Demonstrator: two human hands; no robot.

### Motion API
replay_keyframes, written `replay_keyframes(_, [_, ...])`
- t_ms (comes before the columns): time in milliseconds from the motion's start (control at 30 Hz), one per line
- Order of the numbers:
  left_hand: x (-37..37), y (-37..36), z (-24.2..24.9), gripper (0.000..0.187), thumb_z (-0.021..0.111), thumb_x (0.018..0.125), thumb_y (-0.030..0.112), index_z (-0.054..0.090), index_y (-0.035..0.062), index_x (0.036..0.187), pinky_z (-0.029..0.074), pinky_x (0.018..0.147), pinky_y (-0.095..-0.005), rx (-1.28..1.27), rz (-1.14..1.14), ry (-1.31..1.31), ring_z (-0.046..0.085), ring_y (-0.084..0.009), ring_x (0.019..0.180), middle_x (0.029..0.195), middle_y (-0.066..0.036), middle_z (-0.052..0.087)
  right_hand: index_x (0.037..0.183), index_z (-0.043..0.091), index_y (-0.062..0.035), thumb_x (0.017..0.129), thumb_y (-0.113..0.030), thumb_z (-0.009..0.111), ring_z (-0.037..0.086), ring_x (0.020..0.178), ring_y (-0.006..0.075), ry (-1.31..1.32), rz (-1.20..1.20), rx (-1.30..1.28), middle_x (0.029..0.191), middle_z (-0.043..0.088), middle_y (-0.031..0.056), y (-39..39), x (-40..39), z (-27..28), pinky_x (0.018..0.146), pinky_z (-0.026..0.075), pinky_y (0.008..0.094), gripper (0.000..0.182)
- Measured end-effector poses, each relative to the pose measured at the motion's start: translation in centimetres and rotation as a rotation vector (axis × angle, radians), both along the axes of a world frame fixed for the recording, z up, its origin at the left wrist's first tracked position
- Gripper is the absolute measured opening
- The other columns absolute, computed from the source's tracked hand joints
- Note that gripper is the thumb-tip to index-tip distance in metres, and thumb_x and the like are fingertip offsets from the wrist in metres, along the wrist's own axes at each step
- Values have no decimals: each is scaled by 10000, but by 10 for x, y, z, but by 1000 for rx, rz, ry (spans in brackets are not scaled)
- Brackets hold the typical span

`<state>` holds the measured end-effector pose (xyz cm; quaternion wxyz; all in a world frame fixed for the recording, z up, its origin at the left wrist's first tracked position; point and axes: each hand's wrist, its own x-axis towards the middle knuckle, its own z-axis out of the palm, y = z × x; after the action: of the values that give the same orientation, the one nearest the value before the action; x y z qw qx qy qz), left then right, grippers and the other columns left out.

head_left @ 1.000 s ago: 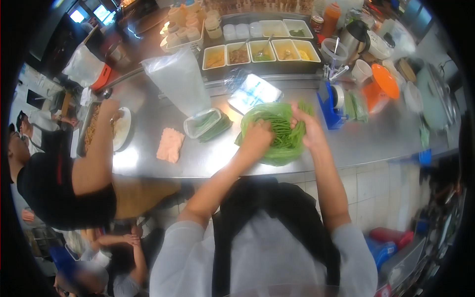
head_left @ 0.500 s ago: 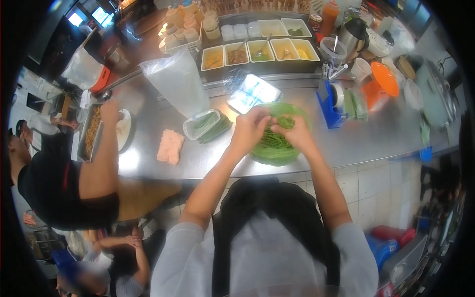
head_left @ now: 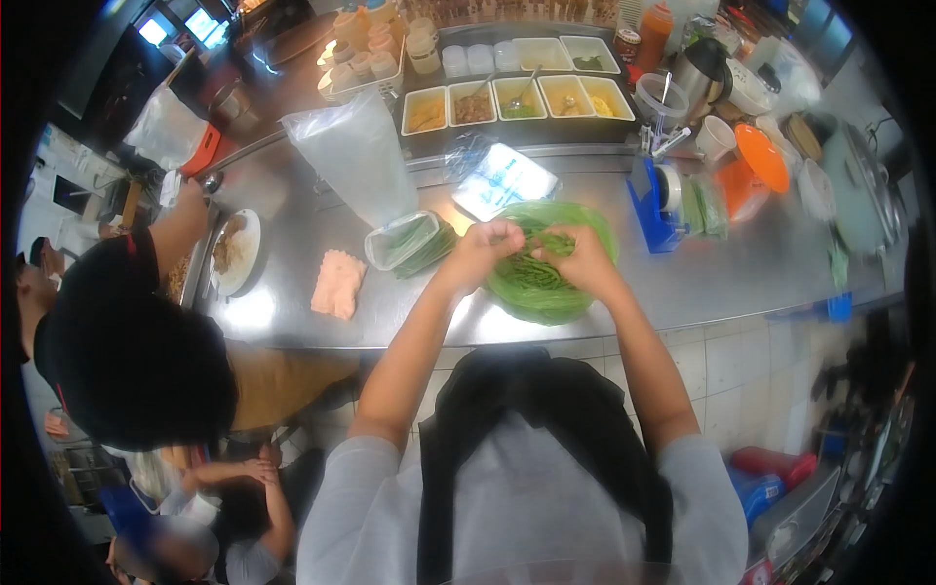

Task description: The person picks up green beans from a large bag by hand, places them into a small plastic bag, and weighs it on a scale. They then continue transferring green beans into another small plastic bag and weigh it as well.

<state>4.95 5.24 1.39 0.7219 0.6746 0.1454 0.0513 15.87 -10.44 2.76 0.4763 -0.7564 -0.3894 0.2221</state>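
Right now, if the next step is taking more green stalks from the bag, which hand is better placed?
Probably the right hand: its fingers are directly over the green stalks, while the left hand is at the left edge of the bag.

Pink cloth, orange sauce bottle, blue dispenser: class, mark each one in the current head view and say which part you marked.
Pink cloth (head_left: pixel 338 285): head view, middle of its upper surface.
Orange sauce bottle (head_left: pixel 654 37): head view, its body.
Blue dispenser (head_left: pixel 647 210): head view, its side.
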Motion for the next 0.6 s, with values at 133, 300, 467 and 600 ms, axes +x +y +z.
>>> replay_keyframes(133, [1,-3,-5,80,595,856,162,596,89,823,361,761,-212,-246,-96,-36,469,-62,814,846,52,551,904,652,11,726,-125,715,586,763,177,14,19,17,831,656,111,1,1,-1,728,454,308,233])
replay_keyframes(300, [2,-8,-3,83,587,862,166,601,86,845,378,733,-218,-161,-38,-97,492,-68,781,825,42,573,904,649,4,744,-120,698,572,693,128,-33,29,119,834,663,88,2,3,-11,647,456,261,208])
replay_keyframes(467, [1,-11,-18,100,631,814,125,638,25,825,435,687,-276,357,113,2,546,-118,717,768,-16,609,876,652,-29,756,-157,696,503,576,75,430,-180,112,862,656,33,-1,6,4,548,422,218,181])
replay_keyframes(600, [4,-19,-13,152,641,786,146,642,1,832,442,723,-288,374,121,-47,572,-171,742,810,-85,630,880,647,-38,756,-142,697,435,506,40,457,-213,173,856,654,14,-1,9,-4,471,368,188,170])
